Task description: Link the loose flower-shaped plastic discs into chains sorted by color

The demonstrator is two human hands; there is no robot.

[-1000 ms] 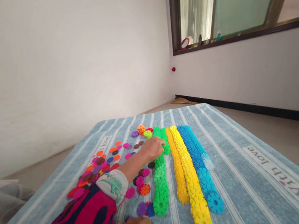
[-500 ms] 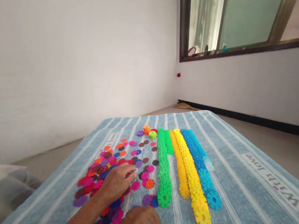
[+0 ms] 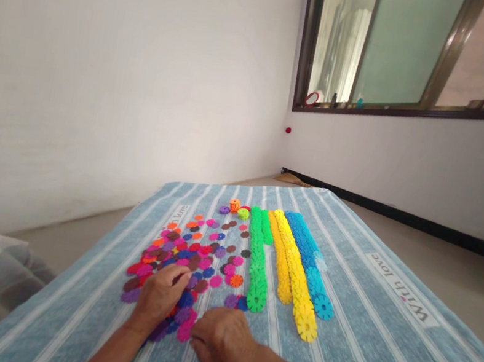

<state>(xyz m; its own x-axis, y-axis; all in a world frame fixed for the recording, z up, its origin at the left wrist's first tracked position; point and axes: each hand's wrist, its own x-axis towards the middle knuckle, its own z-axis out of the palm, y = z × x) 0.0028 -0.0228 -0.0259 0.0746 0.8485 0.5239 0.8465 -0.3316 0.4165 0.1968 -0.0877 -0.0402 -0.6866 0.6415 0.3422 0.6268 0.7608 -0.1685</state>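
Left of the green row (image 3: 256, 265), the left hand (image 3: 160, 298) curls its fingers onto the loose discs (image 3: 191, 256) and the right hand (image 3: 223, 343) rests half-curled at their near edge; whether either grips one is hidden.

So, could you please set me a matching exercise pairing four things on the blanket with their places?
Things:
1. green row
2. yellow rows
3. blue rows
4. left hand

Places:
A. rightmost of the rows
B. resting on the loose discs
C. between the other two colours
D. right beside the loose discs, left of yellow

Pairs: 1-D, 2-C, 3-A, 4-B
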